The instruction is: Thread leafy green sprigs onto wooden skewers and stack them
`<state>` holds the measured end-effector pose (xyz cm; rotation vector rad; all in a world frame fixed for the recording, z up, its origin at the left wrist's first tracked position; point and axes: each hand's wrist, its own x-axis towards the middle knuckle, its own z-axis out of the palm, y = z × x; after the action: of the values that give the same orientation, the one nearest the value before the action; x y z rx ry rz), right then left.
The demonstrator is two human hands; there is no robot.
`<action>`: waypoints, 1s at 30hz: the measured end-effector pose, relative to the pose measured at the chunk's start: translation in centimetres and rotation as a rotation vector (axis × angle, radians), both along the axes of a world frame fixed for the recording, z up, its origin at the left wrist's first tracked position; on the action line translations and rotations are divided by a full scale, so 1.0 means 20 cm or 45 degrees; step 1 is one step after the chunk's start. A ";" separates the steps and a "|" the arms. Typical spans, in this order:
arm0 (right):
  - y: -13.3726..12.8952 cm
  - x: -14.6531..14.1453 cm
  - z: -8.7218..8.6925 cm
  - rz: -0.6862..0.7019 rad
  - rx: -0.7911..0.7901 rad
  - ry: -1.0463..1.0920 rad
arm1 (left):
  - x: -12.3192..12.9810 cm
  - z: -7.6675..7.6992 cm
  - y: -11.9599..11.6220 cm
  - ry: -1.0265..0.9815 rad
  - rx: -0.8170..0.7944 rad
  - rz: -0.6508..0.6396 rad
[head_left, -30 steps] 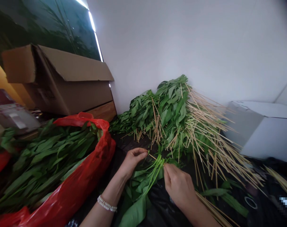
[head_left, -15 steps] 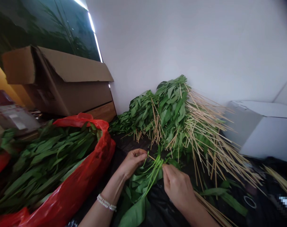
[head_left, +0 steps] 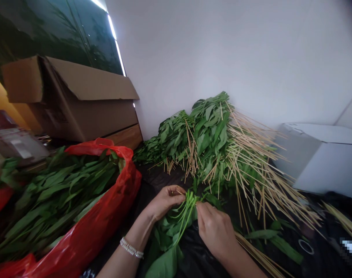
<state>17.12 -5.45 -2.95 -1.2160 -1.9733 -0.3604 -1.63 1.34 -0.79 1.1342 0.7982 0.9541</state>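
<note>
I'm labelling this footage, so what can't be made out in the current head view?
In the head view:
Brown cardboard box: its walls hide the inside.
Red plastic bag: green leaves cover its bottom; the frame's edge crops it.
Bare right hand: its knuckles hide whatever it holds.
Pale object, right edge: pixelated.

White beaded bracelet (head_left: 131, 248), double-stranded, round left wrist (head_left: 145, 227)

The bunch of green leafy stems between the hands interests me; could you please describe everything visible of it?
The bunch of slender, light-green stems with broader, darker leaves looks fresh. Its stem ends gather at the top, between the fingertips of the bare left hand and bare right hand; below, the leaves hang toward the viewer over shiny black sheeting.
</note>
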 end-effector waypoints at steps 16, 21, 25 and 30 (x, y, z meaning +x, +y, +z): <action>-0.09 -0.03 0.10 0.250 0.376 -0.157 | 0.02 0.05 -0.06 0.940 0.830 -0.221; -0.08 -0.03 0.09 0.223 0.342 -0.154 | 0.00 0.00 -0.01 0.914 0.808 -0.016; -0.08 -0.02 0.08 0.193 0.245 -0.145 | -0.06 -0.02 0.07 0.622 0.686 0.376; -0.05 -0.01 0.05 0.157 0.195 -0.094 | -0.12 0.04 0.07 0.486 0.681 0.926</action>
<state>16.95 -6.47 -2.04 -0.9926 -2.0326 -0.4901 -3.98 2.75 0.07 1.5504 1.3664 1.6486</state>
